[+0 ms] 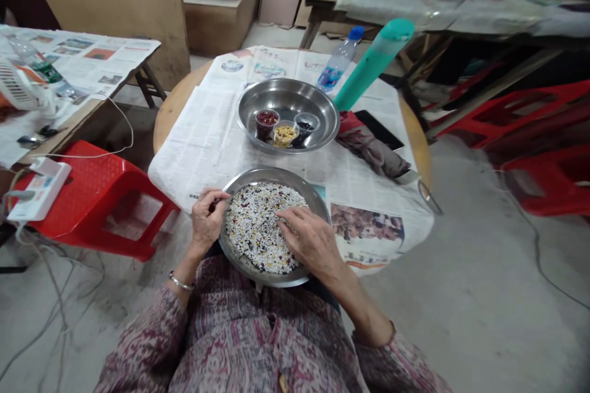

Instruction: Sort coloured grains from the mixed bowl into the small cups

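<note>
A round steel plate (pixel 318 193) rests on my lap against the table's near edge. Spread across it is a layer of small bead-like grains (pixel 258 227), mostly white with red, yellow and black ones mixed in. My left hand (pixel 207 221) is at the plate's left rim with curled fingers; a dark patch shows between them, but I cannot tell what it is. On the right side, my right hand (pixel 316 239) reaches into the grains, its fingertips pinched together low over them. Whatever those fingertips hold is hidden.
A steel basin (pixel 243 129) beyond the plate holds clear cups of red (pixel 267 123), yellow (pixel 286 134) and dark grains (pixel 306 126). Behind it stand a water bottle (pixel 338 58) and a green tube (pixel 375 64). A red stool (pixel 96 196) with a power strip (pixel 40 190) is left.
</note>
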The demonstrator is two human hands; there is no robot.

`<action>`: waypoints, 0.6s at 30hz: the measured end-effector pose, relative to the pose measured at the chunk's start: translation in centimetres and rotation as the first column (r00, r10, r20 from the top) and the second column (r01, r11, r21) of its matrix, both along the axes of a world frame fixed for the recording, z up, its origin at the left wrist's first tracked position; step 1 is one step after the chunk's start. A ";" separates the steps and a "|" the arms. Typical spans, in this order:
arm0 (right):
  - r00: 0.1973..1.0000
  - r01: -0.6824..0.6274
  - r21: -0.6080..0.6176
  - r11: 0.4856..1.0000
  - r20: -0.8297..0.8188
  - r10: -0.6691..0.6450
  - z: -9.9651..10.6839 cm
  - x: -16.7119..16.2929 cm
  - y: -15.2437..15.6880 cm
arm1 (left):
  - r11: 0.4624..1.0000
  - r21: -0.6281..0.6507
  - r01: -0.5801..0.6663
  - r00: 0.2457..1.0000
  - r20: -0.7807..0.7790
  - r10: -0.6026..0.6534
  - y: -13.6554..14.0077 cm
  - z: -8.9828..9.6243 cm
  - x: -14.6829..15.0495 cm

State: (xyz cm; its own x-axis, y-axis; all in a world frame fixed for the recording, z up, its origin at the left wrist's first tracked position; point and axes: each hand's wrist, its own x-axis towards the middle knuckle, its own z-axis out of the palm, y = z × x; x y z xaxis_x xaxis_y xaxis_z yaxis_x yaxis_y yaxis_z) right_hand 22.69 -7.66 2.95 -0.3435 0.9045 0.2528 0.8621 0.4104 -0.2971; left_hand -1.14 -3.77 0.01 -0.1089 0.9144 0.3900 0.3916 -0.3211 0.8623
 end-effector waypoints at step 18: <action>0.982 -0.091 -0.019 0.996 0.166 0.092 -0.1 -1.6 1.9 | 1.000 -0.021 0.000 1.000 0.002 0.000 -0.1 0.0 0.0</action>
State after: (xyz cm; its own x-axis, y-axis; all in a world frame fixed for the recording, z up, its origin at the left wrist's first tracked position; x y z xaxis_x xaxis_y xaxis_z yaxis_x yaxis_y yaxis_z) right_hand 21.09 -5.79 2.84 -0.4614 0.8697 0.1751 0.8590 0.4874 -0.1571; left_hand -1.10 -3.90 0.02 -0.1101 0.9223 0.3704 0.3899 -0.3028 0.8697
